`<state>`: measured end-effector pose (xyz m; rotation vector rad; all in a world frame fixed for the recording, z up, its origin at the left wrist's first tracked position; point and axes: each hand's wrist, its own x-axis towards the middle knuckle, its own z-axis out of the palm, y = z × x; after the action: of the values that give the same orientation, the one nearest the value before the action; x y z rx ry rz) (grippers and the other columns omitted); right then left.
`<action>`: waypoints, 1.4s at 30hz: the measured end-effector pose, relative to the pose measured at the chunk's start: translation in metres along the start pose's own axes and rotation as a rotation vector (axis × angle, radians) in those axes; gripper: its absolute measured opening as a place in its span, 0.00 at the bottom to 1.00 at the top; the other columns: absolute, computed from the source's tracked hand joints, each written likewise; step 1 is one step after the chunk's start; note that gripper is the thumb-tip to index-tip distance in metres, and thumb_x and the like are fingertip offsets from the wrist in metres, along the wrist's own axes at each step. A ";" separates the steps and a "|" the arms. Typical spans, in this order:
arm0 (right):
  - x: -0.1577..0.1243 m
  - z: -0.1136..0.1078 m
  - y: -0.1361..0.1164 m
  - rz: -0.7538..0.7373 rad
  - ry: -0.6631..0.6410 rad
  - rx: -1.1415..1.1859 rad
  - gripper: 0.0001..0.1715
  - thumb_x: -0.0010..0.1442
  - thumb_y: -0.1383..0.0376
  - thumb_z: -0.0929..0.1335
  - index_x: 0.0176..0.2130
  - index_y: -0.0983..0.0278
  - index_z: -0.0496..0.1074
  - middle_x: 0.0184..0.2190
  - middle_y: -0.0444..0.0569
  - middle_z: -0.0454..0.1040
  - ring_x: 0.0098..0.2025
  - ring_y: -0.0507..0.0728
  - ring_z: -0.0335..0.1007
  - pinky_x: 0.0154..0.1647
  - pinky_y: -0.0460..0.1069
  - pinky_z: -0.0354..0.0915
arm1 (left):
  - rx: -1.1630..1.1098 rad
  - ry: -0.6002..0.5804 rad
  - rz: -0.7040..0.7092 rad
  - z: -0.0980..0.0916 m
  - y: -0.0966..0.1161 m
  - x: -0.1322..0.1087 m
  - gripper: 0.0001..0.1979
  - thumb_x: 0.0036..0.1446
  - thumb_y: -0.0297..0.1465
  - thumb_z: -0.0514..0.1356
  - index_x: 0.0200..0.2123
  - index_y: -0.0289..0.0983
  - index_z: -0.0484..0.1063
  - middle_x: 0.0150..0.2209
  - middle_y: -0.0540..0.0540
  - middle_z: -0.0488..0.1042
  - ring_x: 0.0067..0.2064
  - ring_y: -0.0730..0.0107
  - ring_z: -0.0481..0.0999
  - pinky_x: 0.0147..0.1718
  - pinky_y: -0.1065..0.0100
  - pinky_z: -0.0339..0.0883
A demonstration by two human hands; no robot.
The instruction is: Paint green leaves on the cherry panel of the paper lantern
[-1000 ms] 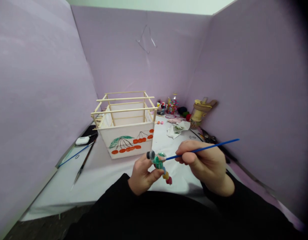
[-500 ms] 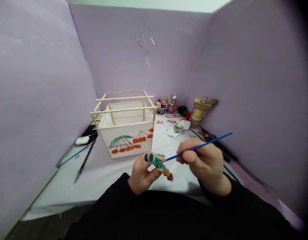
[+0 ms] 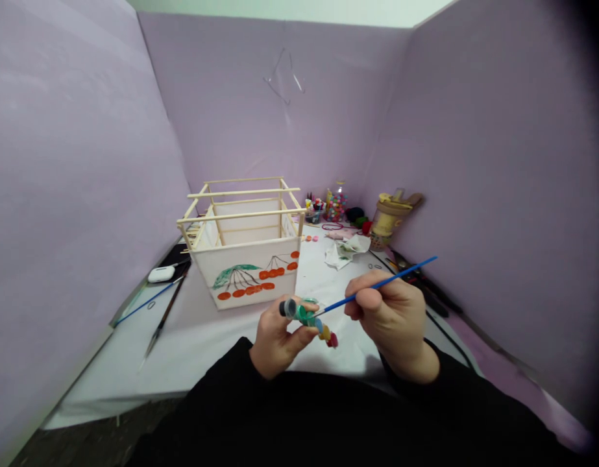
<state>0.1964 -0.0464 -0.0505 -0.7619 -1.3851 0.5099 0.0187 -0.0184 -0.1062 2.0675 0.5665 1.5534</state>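
Note:
Between thumb and fingers, my left hand [image 3: 278, 340] grips a strip of small paint pots [image 3: 324, 333] in black, green, blue, yellow and red. The green pot stands open, its lid raised. A thin blue paintbrush [image 3: 381, 283] is pinched in my right hand [image 3: 394, 321], its tip at the green pot. Just beyond my left hand is a box-shaped frame of wooden sticks [image 3: 245, 213] with white panels. On its front panel [image 3: 253, 275] are painted red-orange cherries with dark stems and a green leaf.
On the left lie a white earbud case [image 3: 161, 274], another blue brush [image 3: 146, 303] and a long dark brush [image 3: 163, 321]. A crumpled, green-stained tissue [image 3: 346, 251] is behind my right hand. Further back stand a jar of colourful balls [image 3: 336, 204] and a yellow cup [image 3: 387, 217]; lilac walls enclose the table.
My right hand has shifted slightly left, and the blue paintbrush's rear end has moved the same way. Its tip stays at the green pot. My left hand has hardly moved.

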 end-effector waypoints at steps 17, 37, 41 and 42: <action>-0.008 0.011 0.013 0.167 0.116 0.161 0.22 0.56 0.49 0.70 0.25 0.66 0.71 0.15 0.43 0.69 0.14 0.47 0.61 0.11 0.41 0.57 | -0.067 0.044 -0.044 0.003 0.002 0.000 0.11 0.54 0.36 0.65 0.40 0.39 0.74 0.33 0.45 0.74 0.34 0.66 0.74 0.33 0.62 0.73; -0.002 0.000 -0.016 -0.244 -0.077 -0.241 0.12 0.59 0.57 0.69 0.32 0.63 0.74 0.22 0.45 0.73 0.23 0.51 0.69 0.23 0.46 0.65 | -0.174 -0.021 -0.116 0.000 -0.001 -0.001 0.15 0.58 0.41 0.60 0.42 0.37 0.75 0.37 0.43 0.74 0.36 0.67 0.74 0.35 0.66 0.70; -0.001 0.001 -0.017 -0.325 -0.176 -0.269 0.09 0.61 0.60 0.68 0.34 0.64 0.73 0.22 0.45 0.73 0.24 0.51 0.70 0.23 0.46 0.65 | -0.147 -0.020 -0.089 0.000 0.000 0.000 0.15 0.57 0.40 0.61 0.43 0.38 0.75 0.36 0.44 0.74 0.37 0.66 0.74 0.36 0.65 0.70; -0.001 0.002 -0.017 -0.340 -0.188 -0.278 0.09 0.61 0.60 0.68 0.34 0.63 0.73 0.22 0.45 0.73 0.24 0.51 0.70 0.24 0.46 0.66 | -0.151 -0.016 -0.089 0.001 0.000 0.000 0.14 0.57 0.40 0.61 0.43 0.38 0.75 0.36 0.44 0.74 0.37 0.66 0.74 0.36 0.65 0.70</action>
<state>0.1925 -0.0581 -0.0382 -0.6918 -1.7444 0.1245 0.0193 -0.0183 -0.1059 1.9146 0.5113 1.4810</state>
